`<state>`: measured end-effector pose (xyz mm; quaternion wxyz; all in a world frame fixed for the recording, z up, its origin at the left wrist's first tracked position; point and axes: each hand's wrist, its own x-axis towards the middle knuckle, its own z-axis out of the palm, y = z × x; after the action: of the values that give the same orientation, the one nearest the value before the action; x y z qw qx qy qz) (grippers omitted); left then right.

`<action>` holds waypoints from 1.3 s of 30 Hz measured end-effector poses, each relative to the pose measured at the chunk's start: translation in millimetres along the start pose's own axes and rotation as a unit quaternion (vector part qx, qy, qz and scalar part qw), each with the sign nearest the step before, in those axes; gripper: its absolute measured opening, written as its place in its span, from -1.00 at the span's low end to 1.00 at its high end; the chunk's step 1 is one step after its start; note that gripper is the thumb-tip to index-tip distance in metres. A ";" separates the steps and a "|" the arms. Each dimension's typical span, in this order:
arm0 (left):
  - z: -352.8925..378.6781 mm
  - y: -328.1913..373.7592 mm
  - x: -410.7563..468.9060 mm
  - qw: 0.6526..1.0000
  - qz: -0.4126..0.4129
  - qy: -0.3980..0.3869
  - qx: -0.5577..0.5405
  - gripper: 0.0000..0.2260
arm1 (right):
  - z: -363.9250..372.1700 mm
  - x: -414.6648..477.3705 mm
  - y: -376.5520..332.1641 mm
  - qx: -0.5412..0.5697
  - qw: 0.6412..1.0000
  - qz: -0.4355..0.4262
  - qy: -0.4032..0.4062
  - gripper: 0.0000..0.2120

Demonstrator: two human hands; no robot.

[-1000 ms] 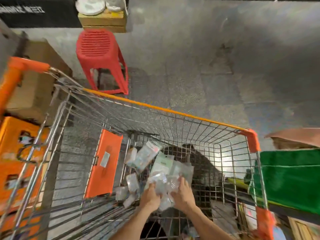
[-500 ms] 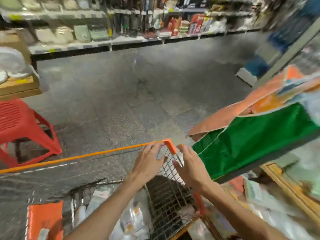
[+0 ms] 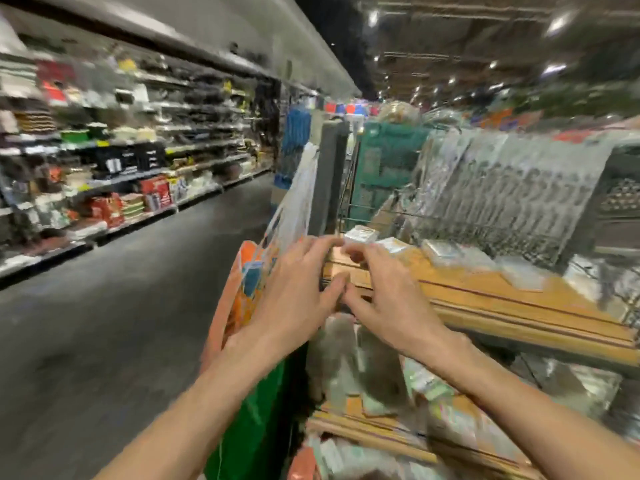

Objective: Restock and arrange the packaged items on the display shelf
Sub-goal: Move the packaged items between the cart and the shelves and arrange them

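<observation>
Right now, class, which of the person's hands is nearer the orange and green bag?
Left. The left hand overlaps the orange and green bag in view; the right hand is further right, over the wooden shelf corner.

The left hand [image 3: 294, 303] and right hand [image 3: 384, 303] are hovering side by side, fingers [image 3: 318, 244] spread, at the corner of the wooden shelf [image 3: 485, 296], where blurred packets [image 3: 446, 251] are lying.

Our left forearm [image 3: 194, 410] and right forearm [image 3: 519, 407] show bare to the edge of view, and our left grip [image 3: 294, 299] and right grip [image 3: 391, 299] are bare too, fingers [image 3: 318, 244] softened by blur
</observation>
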<state>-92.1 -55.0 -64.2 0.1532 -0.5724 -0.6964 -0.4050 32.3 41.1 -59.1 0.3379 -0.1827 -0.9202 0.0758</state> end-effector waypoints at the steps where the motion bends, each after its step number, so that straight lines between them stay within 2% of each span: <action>1: 10.3 10.8 19.9 1.000 0.017 -0.003 -0.008 -0.66 | -13.4 7.9 16.2 -0.009 1.000 0.014 0.016 -0.63; 3: 32.8 25.1 56.1 0.999 0.026 -0.020 -0.018 -0.69 | -30.1 28.0 49.9 -0.032 0.998 0.050 0.020 -0.65; 6: 64.6 26.1 99.4 0.997 -0.008 -0.080 0.022 -0.65 | -32.5 58.7 90.5 -0.080 0.989 0.113 -0.042 -0.62; 10: 100.1 19.0 140.3 0.973 -0.083 -0.196 0.091 -0.58 | -20.0 87.1 135.6 -0.107 0.960 0.198 -0.169 -0.36; 14: 119.3 3.1 163.3 0.941 -0.117 -0.273 0.161 -0.49 | -5.6 103.8 160.1 -0.099 0.935 0.226 -0.255 -0.14; 19: 127.5 -14.4 171.2 0.939 -0.180 -0.283 0.073 -0.78 | 8.2 107.2 172.1 -0.077 0.933 0.237 -0.258 -0.04; 21: 126.2 -13.7 172.1 0.933 -0.190 -0.301 0.046 -0.76 | 12.8 109.3 175.2 -0.075 0.934 0.239 -0.255 -0.02; 24: 126.5 -13.4 171.3 0.926 -0.184 -0.324 0.064 -0.65 | 17.8 109.5 177.3 -0.077 0.932 0.242 -0.258 0.00; 29: 119.0 -4.7 161.4 0.945 -0.149 -0.273 0.104 -0.75 | 4.1 106.8 173.7 -0.058 0.946 0.237 -0.212 -0.03; 34: 74.0 27.6 140.0 0.983 -0.036 -0.110 0.140 -0.77 | -47.6 83.8 141.4 0.059 0.980 0.169 -0.091 -0.34; 39: -2.2 49.4 65.7 0.996 0.023 -0.011 0.087 -0.74 | -64.6 21.5 77.3 0.184 0.979 0.087 -0.012 -0.37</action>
<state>-66.8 -11.6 0.9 0.2038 -0.5771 -0.7176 -0.3324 81.2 121.7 -17.5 0.3471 -0.1956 -0.8750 0.2751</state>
